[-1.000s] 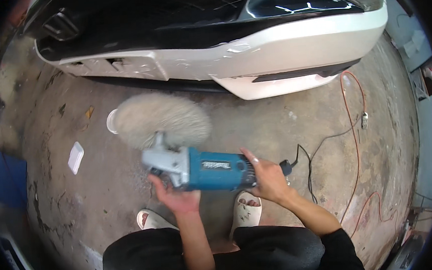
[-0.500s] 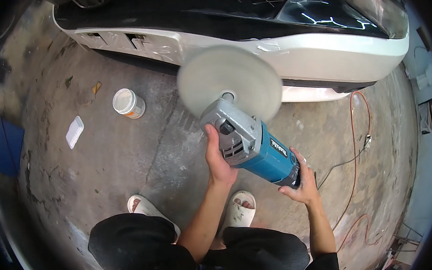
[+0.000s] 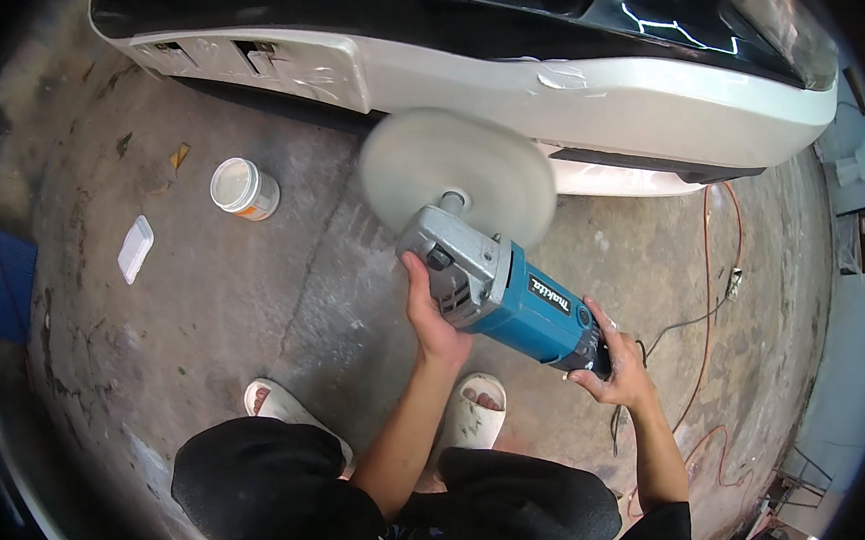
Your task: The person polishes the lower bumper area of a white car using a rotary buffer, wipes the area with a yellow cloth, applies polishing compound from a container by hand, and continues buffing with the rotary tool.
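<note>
Both of my hands hold a teal and grey polisher (image 3: 535,308) across my front. My left hand (image 3: 436,320) wraps the grey metal gear head from below, thumb up along its side. My right hand (image 3: 615,363) grips the dark rear end of the body. The round off-white pad (image 3: 456,173) on its spindle is smeared, as if spinning. From here the pad overlaps the lower edge of a white car bumper (image 3: 631,101); whether the two touch I cannot tell. Whitish smears (image 3: 561,75) mark the bumper.
A white tub (image 3: 245,190) and a small white tray (image 3: 135,249) rest on the concrete floor at left, near a blue panel (image 3: 0,280). An orange cord (image 3: 708,301) and a dark cable (image 3: 672,327) lie at right. My feet in white slippers (image 3: 475,420) are below the polisher.
The view has shifted slightly, so the tub, tray and car's left part sit farther left and higher. Both hands keep their hold on the polisher, and its pad stays blurred.
</note>
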`<state>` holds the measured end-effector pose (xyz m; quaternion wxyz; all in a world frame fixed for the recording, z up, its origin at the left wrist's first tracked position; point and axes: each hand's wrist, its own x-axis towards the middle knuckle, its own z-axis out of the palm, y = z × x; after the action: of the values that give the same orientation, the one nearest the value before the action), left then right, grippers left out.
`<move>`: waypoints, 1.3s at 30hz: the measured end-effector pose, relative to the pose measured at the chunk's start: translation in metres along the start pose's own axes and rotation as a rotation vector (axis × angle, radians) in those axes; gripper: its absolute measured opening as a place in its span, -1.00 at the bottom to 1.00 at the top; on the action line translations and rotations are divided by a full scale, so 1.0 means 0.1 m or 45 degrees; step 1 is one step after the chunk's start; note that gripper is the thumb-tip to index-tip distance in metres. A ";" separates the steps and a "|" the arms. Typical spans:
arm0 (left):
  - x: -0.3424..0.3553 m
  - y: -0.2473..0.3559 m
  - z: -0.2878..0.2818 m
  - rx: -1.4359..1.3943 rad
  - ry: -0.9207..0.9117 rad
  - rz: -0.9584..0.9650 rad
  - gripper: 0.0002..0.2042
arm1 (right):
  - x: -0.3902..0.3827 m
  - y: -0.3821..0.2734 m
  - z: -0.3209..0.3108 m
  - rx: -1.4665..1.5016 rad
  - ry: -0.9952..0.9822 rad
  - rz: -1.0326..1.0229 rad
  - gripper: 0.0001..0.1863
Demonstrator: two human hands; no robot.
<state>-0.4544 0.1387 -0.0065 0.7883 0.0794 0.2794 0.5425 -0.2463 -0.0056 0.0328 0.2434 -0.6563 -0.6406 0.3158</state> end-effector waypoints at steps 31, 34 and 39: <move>-0.18 0.67 0.44 -0.574 -0.329 -0.377 -0.36 | -0.14 -2.58 -0.45 -0.589 -0.054 0.494 0.12; -0.19 0.71 0.46 -0.569 -0.306 -0.394 -0.36 | -0.11 -2.59 -0.41 -0.630 -0.071 0.497 0.11; -0.19 0.70 0.40 -0.551 -0.306 -0.396 -0.37 | -0.14 -2.58 -0.40 -0.700 -0.089 0.423 0.10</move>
<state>-0.4951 0.1568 0.0638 0.8881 -0.0707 0.0705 0.4488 -0.3941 0.0001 0.2488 -0.0201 -0.7819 -0.5938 0.1888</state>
